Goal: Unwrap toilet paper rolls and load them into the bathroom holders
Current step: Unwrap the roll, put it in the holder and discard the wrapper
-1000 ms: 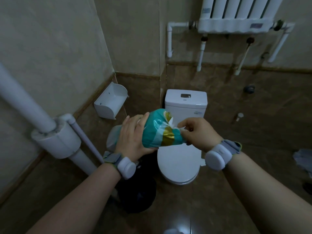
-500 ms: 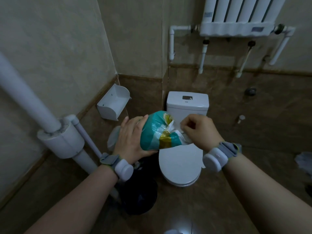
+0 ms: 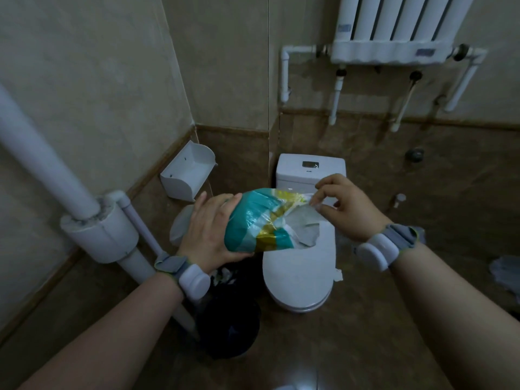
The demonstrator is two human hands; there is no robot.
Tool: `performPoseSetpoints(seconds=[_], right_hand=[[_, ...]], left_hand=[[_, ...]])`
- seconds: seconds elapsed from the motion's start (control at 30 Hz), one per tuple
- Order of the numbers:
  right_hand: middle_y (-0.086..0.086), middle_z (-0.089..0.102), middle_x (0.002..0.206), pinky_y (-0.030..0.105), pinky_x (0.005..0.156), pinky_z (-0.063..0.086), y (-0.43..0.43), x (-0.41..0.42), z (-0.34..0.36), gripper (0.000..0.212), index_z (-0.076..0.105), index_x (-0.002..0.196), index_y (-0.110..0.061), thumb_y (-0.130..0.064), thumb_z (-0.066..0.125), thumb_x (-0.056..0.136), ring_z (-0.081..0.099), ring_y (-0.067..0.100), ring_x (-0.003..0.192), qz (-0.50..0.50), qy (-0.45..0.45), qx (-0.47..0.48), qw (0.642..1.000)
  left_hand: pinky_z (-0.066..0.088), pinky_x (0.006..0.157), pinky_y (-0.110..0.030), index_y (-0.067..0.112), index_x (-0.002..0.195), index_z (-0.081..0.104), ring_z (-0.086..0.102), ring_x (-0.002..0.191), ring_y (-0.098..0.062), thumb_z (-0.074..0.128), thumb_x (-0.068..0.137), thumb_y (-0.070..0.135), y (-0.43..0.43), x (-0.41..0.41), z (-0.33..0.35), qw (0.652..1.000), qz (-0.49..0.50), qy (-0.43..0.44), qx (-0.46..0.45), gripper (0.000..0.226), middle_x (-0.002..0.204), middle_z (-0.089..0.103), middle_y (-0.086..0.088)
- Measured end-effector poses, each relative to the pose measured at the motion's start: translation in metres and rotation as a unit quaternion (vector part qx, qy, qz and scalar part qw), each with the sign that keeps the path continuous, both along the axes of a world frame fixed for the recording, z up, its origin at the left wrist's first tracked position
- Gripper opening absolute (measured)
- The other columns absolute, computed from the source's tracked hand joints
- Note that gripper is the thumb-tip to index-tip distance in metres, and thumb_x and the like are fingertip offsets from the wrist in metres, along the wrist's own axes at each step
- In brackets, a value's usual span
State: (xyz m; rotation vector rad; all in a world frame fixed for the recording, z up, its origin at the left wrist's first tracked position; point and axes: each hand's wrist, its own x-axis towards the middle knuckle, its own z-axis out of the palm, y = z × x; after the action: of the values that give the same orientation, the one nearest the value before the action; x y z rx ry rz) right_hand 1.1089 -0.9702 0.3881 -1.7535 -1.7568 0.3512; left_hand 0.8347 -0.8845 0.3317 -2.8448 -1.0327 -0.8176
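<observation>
A toilet paper roll in a teal, white and gold plastic wrapper [image 3: 254,219] is held above the toilet. My left hand [image 3: 208,230] grips its left end. My right hand [image 3: 343,205] pinches the torn edge of the wrapper at the right end, pulled up and to the right. The grey-white paper [image 3: 305,226] shows through the torn opening. A white wall-mounted holder [image 3: 188,173] hangs open and empty on the left wall, up and to the left of the roll.
A white toilet [image 3: 299,277] with shut lid stands below my hands. A dark waste bin [image 3: 228,319] with scraps sits left of it. A thick white pipe [image 3: 70,192] runs down the left wall. A radiator [image 3: 394,29] hangs on the far wall.
My right hand has pulled the wrapper's torn end up and to the right, widening the opening so the paper roll shows. My left hand keeps its grip.
</observation>
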Motion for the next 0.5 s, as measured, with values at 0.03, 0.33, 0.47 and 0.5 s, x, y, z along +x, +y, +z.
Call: performPoseSetpoints(seconds=[0.03,0.33,0.47,0.5], right_hand=[[0.002,0.053,0.112,0.024,0.084,0.041,0.000,-0.002,-0.001,0.010,0.069,0.085,-0.017,-0.013,0.060,0.083,0.052,0.014,0.105,-0.007,0.019,0.001,1.000],[0.001,0.061,0.095,0.039,0.078,0.051,-0.002,-0.009,-0.001,0.005,0.063,0.087,-0.016,-0.019,0.062,0.083,0.060,0.020,0.090,-0.072,-0.062,0.035,0.995],[-0.004,0.050,0.117,0.030,0.088,0.045,-0.005,-0.007,0.001,0.041,0.051,0.114,-0.028,-0.029,0.069,0.076,0.049,0.012,0.104,0.008,-0.092,0.036,0.995],[-0.004,0.047,0.123,0.031,0.092,0.043,-0.004,-0.012,0.001,0.052,0.047,0.120,-0.031,-0.032,0.070,0.074,0.046,0.013,0.110,0.046,-0.111,0.012,0.993]], left_hand=[[0.021,0.113,-0.059,0.014,0.139,0.025,0.052,0.121,-0.032,0.076,0.054,0.062,-0.001,0.000,0.001,1.000,-0.003,0.002,0.000,0.110,0.130,0.054,-0.017],[0.021,0.113,-0.060,0.008,0.139,0.034,0.053,0.121,-0.034,0.083,0.052,0.056,-0.008,0.004,0.003,1.000,0.000,0.013,-0.019,0.111,0.129,0.055,-0.018],[0.021,0.112,-0.061,0.004,0.138,0.038,0.053,0.121,-0.033,0.085,0.049,0.054,-0.012,0.003,0.005,0.999,0.013,0.029,-0.026,0.113,0.130,0.055,-0.015],[0.020,0.112,-0.061,0.007,0.139,0.036,0.053,0.121,-0.032,0.085,0.049,0.054,-0.013,0.004,0.005,0.999,0.002,0.029,-0.026,0.113,0.130,0.055,-0.015]])
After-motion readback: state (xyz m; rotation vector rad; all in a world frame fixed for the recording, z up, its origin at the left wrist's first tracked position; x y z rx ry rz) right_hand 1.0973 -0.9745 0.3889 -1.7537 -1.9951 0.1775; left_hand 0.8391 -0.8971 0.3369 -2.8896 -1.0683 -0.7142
